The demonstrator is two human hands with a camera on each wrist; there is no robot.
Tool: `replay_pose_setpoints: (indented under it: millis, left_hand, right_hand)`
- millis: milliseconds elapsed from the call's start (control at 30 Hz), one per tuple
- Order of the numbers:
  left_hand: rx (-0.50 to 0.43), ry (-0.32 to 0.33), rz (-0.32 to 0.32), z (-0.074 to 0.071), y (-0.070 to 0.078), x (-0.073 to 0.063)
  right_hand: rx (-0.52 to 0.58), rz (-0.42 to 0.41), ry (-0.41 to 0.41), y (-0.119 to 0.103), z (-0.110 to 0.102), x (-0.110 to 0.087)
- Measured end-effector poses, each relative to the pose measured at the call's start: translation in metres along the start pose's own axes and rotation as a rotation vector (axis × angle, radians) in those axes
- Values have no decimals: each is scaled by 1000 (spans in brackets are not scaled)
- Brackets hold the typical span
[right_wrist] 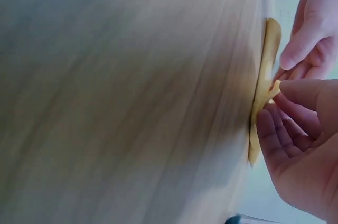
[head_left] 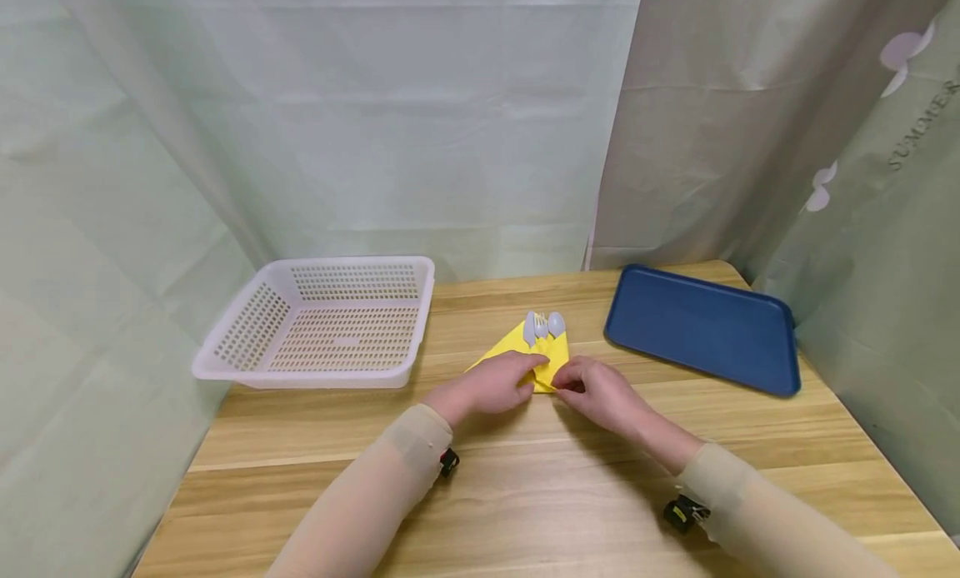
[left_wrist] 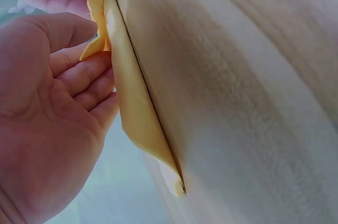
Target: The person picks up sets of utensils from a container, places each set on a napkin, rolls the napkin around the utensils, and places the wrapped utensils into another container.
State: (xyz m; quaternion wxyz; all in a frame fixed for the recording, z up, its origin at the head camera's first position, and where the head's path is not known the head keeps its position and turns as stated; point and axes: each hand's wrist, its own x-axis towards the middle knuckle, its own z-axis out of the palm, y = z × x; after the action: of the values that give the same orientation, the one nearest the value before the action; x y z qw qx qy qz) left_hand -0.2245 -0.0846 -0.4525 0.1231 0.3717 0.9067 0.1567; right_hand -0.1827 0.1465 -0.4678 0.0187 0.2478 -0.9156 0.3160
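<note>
My right hand (head_left: 600, 391), just below frame centre, pinches raised flap of yellow napkin (head_left: 558, 353) between thumb and finger. My left hand (head_left: 498, 382), beside it, touches napkin; cannot tell whether it grips. Pale knife (head_left: 529, 328), fork (head_left: 542, 330), spoon (head_left: 556, 323) poke from napkin's upper end, handles covered. Wrapping looks partly done: cutlery tucked in, flap left to close. White basket (head_left: 426, 311) centre left, blue tray (head_left: 701, 328) centre right, both on wooden table (head_left: 525, 511).

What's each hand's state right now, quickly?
Left hand: open, touching the yellow napkin.
Right hand: closed, pinching the yellow napkin's edge.
</note>
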Motion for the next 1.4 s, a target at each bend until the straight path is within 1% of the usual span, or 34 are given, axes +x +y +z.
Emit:
replay_pose_setpoints:
  millis: [67, 167, 233, 367, 467, 633, 733, 800, 867, 1033, 1100, 1167, 1267, 1400]
  left_hand:
    - [9, 0, 0, -1, 1, 0]
    - [21, -3, -5, -1, 1, 0]
    - [28, -9, -9, -1, 1, 0]
    - [35, -7, -6, -1, 1, -1]
    - [40, 3, 5, -2, 0, -2]
    - [77, -10, 3, -3, 0, -3]
    - [103, -15, -13, -2, 0, -4]
    - [127, -6, -19, 0, 1, -6]
    - [176, 11, -8, 1, 2, -8]
    - [388, 46, 46, 6, 9, -14]
    - [461, 45, 48, 8, 12, -16]
    - [506, 37, 39, 9, 16, -18]
    - [528, 14, 25, 10, 20, -20]
    - [504, 1, 13, 11, 21, -21]
  right_hand:
    - [-74, -61, 10, 1, -3, -3]
    - [-211, -172, 39, 4, -6, -8]
    - [-277, -248, 43, 7, -7, -10]
    - [-342, -352, 17, 13, -9, -15]
    - [-371, -393, -15, 17, -10, -16]
    - [-412, -407, -71, 22, -11, -16]
    - [-423, -407, -86, 23, -11, -17]
    - [-423, -410, -87, 24, -11, -17]
    - [-421, -413, -86, 24, -11, -17]
    - [-420, -425, -79, 23, -11, -17]
    - [-419, -433, -74, 23, -11, -18]
    - [-419, -441, -70, 23, -12, -20]
    - [-422, -445, -77, 22, -13, -24]
    - [-421, -438, -91, 22, -14, -26]
